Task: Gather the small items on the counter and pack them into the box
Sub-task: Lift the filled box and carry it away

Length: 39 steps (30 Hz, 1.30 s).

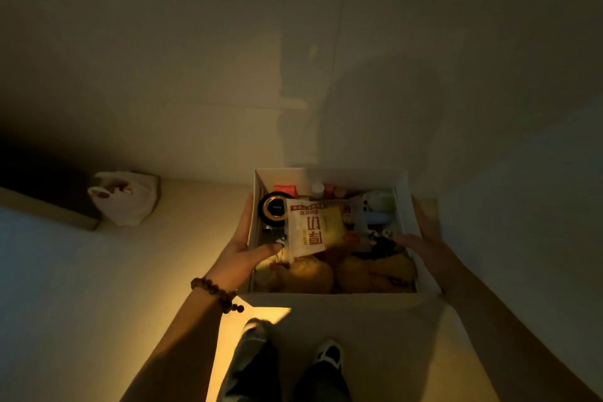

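The picture is dim and yellowish. A warm patch of light glows low in the middle, just under the box. Big soft shadows lie on the wall. The left corner is almost black. Everything looks a bit blurry, and straight edges bend near the sides.
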Tool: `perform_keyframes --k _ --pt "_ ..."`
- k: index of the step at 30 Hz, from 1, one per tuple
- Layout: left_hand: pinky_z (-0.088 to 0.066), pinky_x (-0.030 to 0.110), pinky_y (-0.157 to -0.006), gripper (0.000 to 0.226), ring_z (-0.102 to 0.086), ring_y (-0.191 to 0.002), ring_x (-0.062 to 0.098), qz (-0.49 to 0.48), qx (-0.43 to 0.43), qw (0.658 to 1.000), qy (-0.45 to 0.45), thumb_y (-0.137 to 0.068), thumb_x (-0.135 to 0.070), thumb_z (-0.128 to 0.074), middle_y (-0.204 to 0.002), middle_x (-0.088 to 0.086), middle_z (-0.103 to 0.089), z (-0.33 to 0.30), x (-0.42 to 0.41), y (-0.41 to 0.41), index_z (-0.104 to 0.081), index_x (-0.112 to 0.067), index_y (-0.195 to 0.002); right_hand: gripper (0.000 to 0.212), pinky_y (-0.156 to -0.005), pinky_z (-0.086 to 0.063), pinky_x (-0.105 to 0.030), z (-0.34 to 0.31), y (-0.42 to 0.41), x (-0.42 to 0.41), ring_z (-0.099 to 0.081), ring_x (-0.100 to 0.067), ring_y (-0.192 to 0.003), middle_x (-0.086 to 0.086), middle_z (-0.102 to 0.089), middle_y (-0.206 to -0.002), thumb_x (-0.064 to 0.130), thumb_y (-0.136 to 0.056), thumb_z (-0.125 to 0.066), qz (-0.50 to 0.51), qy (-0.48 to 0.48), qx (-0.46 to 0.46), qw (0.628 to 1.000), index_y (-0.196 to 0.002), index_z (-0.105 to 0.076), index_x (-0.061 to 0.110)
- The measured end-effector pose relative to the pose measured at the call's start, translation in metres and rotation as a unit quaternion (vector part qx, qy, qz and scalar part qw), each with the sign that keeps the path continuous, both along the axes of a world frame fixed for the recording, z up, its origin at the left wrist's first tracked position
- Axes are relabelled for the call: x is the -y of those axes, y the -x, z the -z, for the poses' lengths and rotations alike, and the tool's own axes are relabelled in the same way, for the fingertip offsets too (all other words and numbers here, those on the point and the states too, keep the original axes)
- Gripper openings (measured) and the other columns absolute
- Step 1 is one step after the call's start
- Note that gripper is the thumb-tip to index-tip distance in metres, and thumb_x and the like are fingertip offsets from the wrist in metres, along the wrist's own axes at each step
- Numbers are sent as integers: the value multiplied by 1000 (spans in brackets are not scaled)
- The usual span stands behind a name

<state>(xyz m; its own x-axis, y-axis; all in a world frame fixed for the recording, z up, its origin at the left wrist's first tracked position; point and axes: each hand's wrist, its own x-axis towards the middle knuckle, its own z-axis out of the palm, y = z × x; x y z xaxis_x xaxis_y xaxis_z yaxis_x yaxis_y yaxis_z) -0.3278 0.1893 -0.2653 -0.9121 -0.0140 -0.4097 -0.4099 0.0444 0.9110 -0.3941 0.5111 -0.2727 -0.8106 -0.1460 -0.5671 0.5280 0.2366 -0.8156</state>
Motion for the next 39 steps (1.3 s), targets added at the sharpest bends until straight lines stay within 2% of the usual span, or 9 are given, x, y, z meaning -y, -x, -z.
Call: perform_keyframes --k 8,13,16,20,24,28,33,36,39 --pt "-41 39 -102 94 -35 -132 14 20 1 1000 0 -76 -16 -69 -145 -15 -34 211 24 93 -12 -58 -138 77 -74 -44 -7 215 66 25 -48 13 -107 42 -38 -123 32 -80 -68 12 19 -27 999 -134 -22 62" --pt "-33 48 -108 95 -31 -135 18 34 8 999 1 -82 -4 -63 -148 -10 -32 350 30 138 -9 -52 -142 79 -106 -33 -24 351 116 38 -26 0 -133 23 -21 -147 11 -89 -59 13 18 -75 997 -148 -13 35" --pt "-34 45 -108 96 -34 -133 17 32 12 999 1 -82 0 -62 -147 -7 -35 421 35 163 -8 -47 -144 78 -85 -46 -10 416 137 43 -45 16 -111 32 -35 -131 12 -88 -61 -2 36 -77 996 -143 -17 45" --pt "-35 47 -107 96 -36 -132 19 35 -4 999 -1 -81 4 -62 -148 1 -34 496 41 201 -6 -39 -147 83 -94 -45 -22 488 165 45 -43 1 -121 18 -34 -142 7 -87 -61 -17 37 -86 995 -146 -16 44" --pt "-44 46 -100 98 -43 -127 18 50 -24 998 -3 -80 2 -65 -141 -2 -42 553 42 221 -8 -43 -146 85 -80 -47 -11 536 187 43 -44 0 -116 23 -36 -134 5 -86 -63 -30 11 -104 994 -139 -17 51" --pt "-54 23 -77 95 -53 -115 7 55 -41 998 -6 -78 0 -68 -123 -16 -52 594 37 225 -16 -47 -142 90 -106 -38 -38 571 196 41 -37 -14 -132 6 -33 -148 5 -84 -66 -56 -20 -116 991 -148 -12 38" --pt "-45 24 -97 96 -40 -129 4 51 -71 994 71 -77 -13 -73 -141 -13 -40 616 37 229 -11 -33 -147 92 -93 -50 -35 604 191 50 -49 -13 -121 -4 -40 -143 -5 -79 -67 -4 -45 -136 990 -143 -19 39" --pt "-43 36 -102 91 -39 -130 11 44 -108 984 135 -77 -23 -73 -143 -5 -39 614 36 232 -14 -31 -146 86 -101 -45 -46 600 193 55 -45 -21 -127 -1 -41 -143 11 -81 -72 2 -85 -164 983 -145 -20 35" --pt "-43 9 -90 95 -36 -121 -17 10 -142 969 201 -74 -28 -76 -132 -30 -38 597 30 217 -8 -60 -133 93 -106 -37 -52 586 181 54 -41 -25 -131 -6 -38 -144 48 -76 -68 -34 -182 -233 955 -148 -12 28"
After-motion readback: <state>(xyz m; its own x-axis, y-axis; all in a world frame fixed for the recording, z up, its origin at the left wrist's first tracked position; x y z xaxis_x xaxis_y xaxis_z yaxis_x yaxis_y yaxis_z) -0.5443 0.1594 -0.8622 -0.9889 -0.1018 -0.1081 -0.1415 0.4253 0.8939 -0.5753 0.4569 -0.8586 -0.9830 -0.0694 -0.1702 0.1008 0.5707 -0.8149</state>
